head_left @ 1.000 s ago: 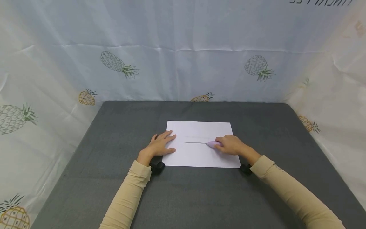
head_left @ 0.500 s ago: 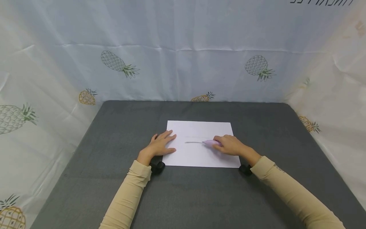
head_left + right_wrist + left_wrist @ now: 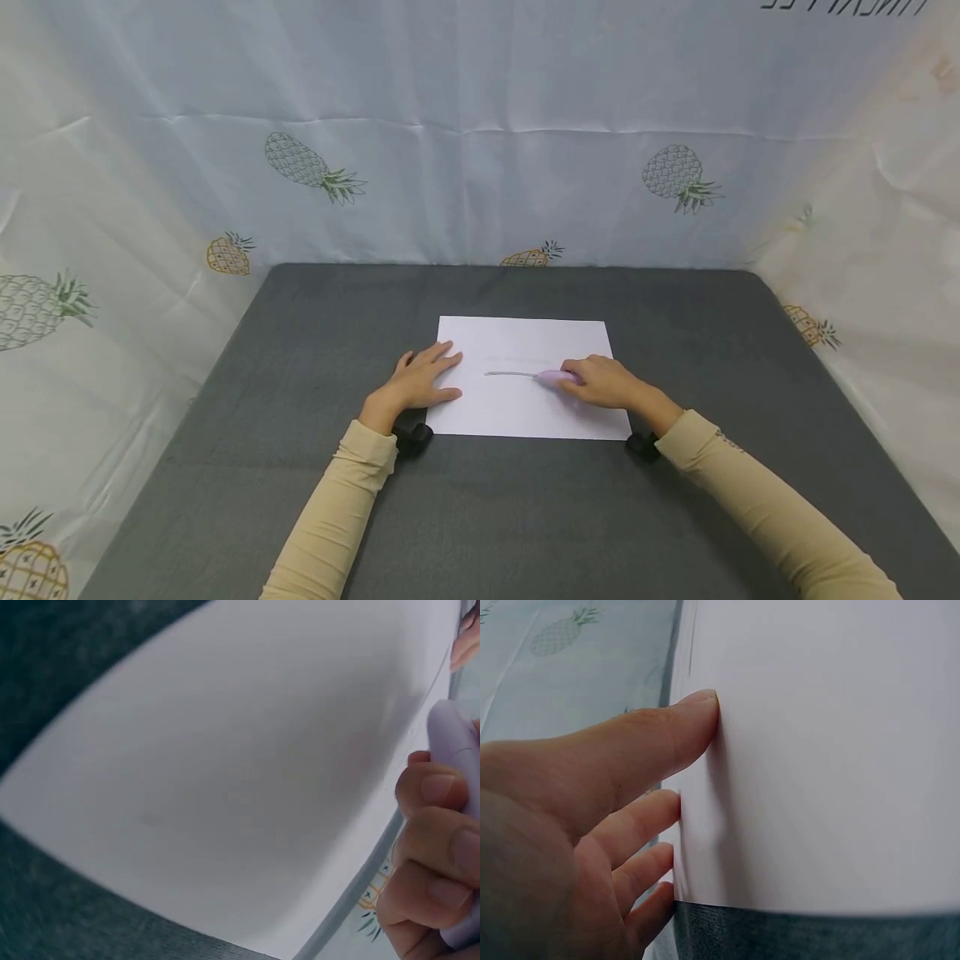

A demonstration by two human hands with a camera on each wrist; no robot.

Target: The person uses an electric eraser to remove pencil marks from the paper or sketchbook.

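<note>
lilac tool (image 3: 553, 377) is in your right hand (image 3: 606, 381), fingers curled round it, over the right half of the white sheet (image 3: 525, 417), its tip at the right end of a thin grey line (image 3: 508, 373). your left hand (image 3: 416, 383) grasps nothing: its fingers are spread, resting at the sheet's left edge, and the sheet lies flat on the dark table (image 3: 517, 517).
</note>
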